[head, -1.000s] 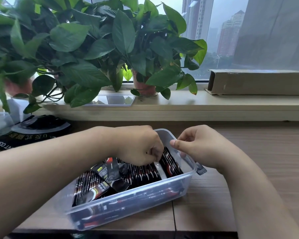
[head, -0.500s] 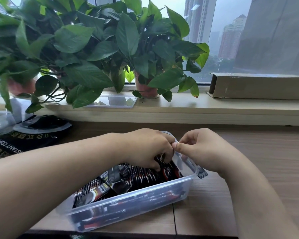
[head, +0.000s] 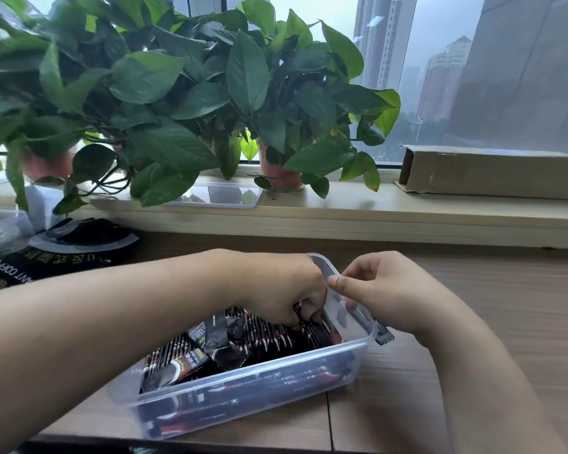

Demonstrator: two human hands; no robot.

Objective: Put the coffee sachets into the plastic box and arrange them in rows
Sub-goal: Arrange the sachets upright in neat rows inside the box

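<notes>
A clear plastic box (head: pixel 358 348) stands on the wooden table, filled with several black-and-red coffee sachets (head: pixel 269 339) standing in rows. A few loose sachets (head: pixel 215 335) lie crooked on top at the left. My left hand (head: pixel 282 286) reaches into the box's far right end, its fingers closed on sachets there. My right hand (head: pixel 384 290) is at the box's far right rim, thumb against the rim, with a sachet's dark end (head: pixel 383 335) sticking out below the palm.
A black instant-coffee bag (head: pixel 46 257) lies at the left. Leafy potted plants (head: pixel 177 93) and a clear lid (head: pixel 220 194) sit on the windowsill behind. A long cardboard box (head: pixel 492 172) rests on the sill at the right.
My left hand has slid right along the rows to the box's far right end, close to the right hand. The right hand has barely moved.
</notes>
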